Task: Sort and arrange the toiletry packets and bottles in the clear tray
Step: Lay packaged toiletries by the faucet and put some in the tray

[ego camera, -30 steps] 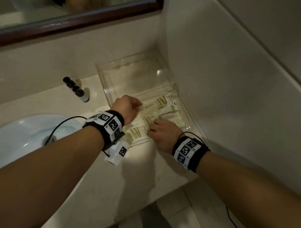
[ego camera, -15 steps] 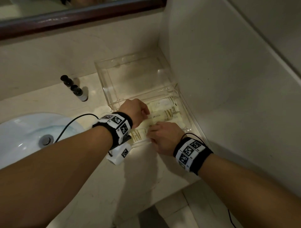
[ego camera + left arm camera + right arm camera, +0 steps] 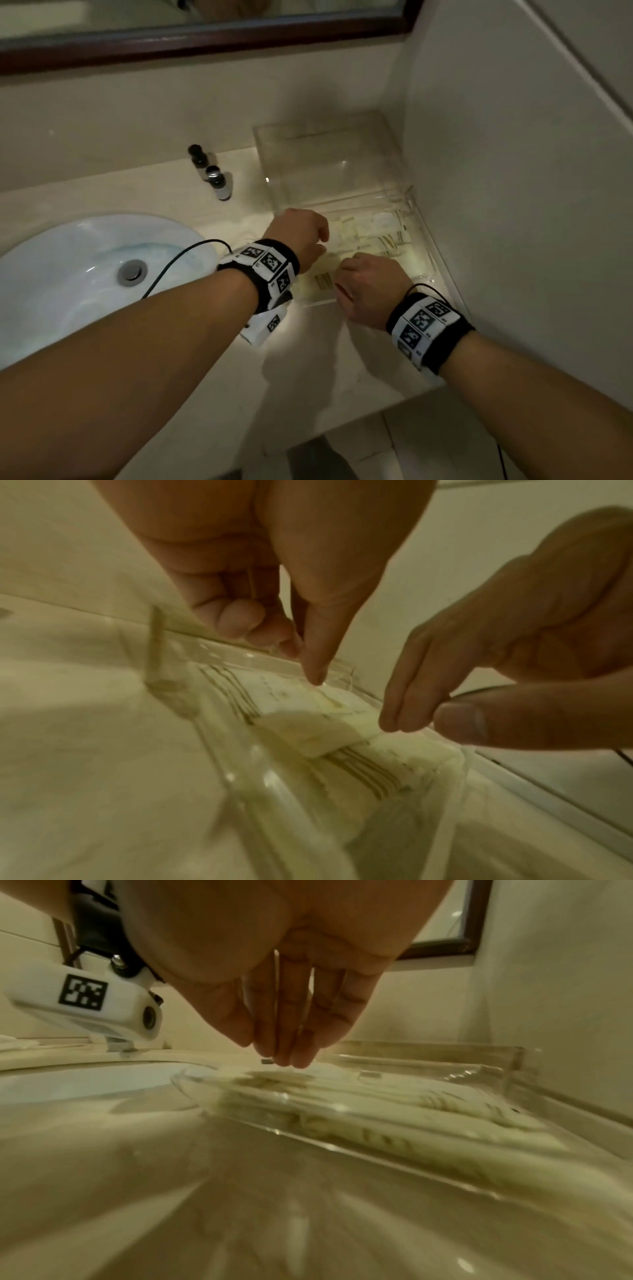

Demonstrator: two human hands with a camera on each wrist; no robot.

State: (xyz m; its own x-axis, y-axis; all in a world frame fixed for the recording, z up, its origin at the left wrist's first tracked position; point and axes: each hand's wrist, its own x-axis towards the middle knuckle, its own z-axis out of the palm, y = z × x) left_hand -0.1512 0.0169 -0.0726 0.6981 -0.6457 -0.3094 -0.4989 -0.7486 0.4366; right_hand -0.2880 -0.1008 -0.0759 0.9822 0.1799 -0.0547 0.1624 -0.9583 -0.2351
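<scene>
The clear tray (image 3: pixel 329 164) stands against the right wall. Several cream packets (image 3: pixel 376 233) with dark stripes lie in its near compartment; the far compartment holds nothing. My left hand (image 3: pixel 318 245) is over the tray's near left part. Its fingers are curled, and one straight digit touches a packet (image 3: pixel 284 696) by the tray's wall. My right hand (image 3: pixel 342 274) hangs over the near end, fingers (image 3: pixel 284 1058) straight and together, tips on the packets (image 3: pixel 411 1096). Two small black-capped bottles (image 3: pixel 219 183) stand on the counter left of the tray.
A white sink basin (image 3: pixel 85 274) with a metal drain lies left of my arms. A dark-framed mirror (image 3: pixel 205 37) runs along the back wall. The right wall (image 3: pixel 513 205) stands close beside the tray. The counter's front edge (image 3: pixel 342 421) drops to a tiled floor.
My left hand has come nearer along the tray and no longer pinches the packet it held a second ago. My right hand stays at the tray's near end.
</scene>
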